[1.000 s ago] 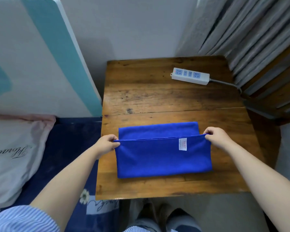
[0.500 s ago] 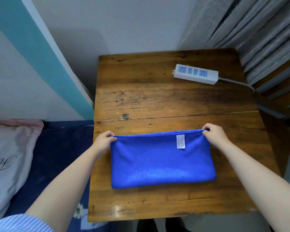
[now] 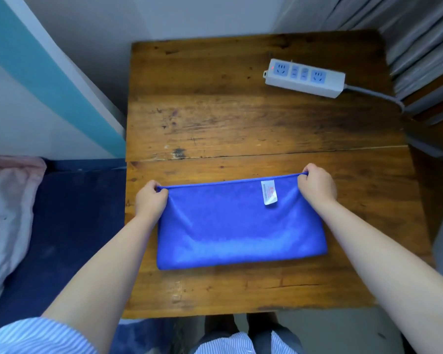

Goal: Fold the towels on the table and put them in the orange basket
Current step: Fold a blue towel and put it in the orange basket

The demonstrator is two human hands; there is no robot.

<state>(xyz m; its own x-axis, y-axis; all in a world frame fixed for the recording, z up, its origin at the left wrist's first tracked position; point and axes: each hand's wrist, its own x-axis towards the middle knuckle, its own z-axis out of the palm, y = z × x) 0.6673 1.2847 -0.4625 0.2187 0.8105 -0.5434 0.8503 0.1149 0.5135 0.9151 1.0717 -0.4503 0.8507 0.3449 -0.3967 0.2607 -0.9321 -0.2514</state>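
Folded royal-blue microfibre towel (image 3: pixel 241 226), white care label (image 3: pixel 269 192) near its far right corner, lying on the near half of a worn brown wooden surface (image 3: pixel 241 123). Left hand (image 3: pixel 151 200) and right hand (image 3: pixel 317 186): fingers pinched closed on the far corners. White power strip (image 3: pixel 304 77) at far right.

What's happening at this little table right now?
A person is folding a blue towel on a wooden table. The left hand and right hand each pinch a far corner, with the towel doubled over and its white tag facing up. A power strip lies further back. No orange basket is in view.
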